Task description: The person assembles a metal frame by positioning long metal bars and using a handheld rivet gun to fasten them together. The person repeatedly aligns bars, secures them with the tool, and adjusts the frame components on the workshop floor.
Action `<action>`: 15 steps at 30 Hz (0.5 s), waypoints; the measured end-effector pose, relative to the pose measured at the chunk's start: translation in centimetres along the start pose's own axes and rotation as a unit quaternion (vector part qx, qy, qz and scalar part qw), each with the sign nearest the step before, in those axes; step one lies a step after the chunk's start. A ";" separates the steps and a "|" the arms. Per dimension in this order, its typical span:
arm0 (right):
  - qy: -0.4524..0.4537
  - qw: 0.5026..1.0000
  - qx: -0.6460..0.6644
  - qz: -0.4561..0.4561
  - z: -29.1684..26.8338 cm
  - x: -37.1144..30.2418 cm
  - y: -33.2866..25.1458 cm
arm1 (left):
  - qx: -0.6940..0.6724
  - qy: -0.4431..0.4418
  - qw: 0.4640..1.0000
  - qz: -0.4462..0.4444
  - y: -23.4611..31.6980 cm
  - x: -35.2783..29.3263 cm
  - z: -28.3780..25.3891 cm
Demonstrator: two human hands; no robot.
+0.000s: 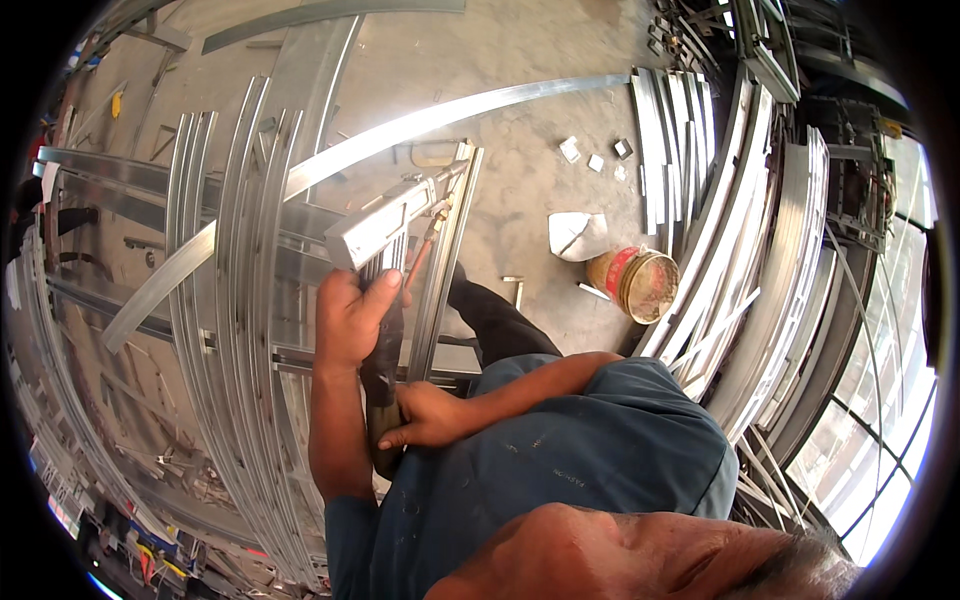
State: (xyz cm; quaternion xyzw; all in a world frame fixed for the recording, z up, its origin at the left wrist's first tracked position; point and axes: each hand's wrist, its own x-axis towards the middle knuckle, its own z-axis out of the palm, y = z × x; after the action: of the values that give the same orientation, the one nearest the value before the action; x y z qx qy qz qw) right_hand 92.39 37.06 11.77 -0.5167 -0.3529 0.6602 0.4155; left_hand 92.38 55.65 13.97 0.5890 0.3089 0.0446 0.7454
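My left hand [352,315] is closed at the near end of a silver, box-shaped metal piece [375,228], its thumb on top. Beyond the fingers, that piece slants up toward a long metal profile [450,250]. Closer to my body, my right hand [428,414] wraps round a dark olive cylinder [384,452]; its exact kind is unclear. A thin orange-brown rod [422,262] with a brass-coloured fitting lies beside the silver piece. Whether the cylinder and the silver piece join is hidden by dark material between my hands.
Long metal profiles [235,330] lie side by side across beams at the left. A bright curved strip [450,110] crosses them. A bucket [650,285] and white sheet [577,236] are on the floor, with small offcuts nearby. Stacked profiles [740,240] line the right.
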 end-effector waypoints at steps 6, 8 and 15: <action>0.026 0.998 0.008 -0.056 0.3 0.0 0.5 | 0.002 0.031 0.999 -0.010 -0.8 -0.4 0.4; -0.008 1.000 -0.021 -0.016 0.8 -0.1 0.6 | -0.008 0.059 0.998 -0.011 -0.6 -1.0 0.7; -0.050 0.999 -0.020 -0.006 3.0 -0.5 1.5 | -0.016 0.040 0.999 -0.017 -0.6 -3.8 -0.2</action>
State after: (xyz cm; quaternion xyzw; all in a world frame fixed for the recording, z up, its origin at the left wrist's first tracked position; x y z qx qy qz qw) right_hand 89.20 35.88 11.28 -0.4888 -0.3891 0.6760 0.3906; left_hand 89.00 53.96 14.96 0.5697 0.3478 0.0604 0.7422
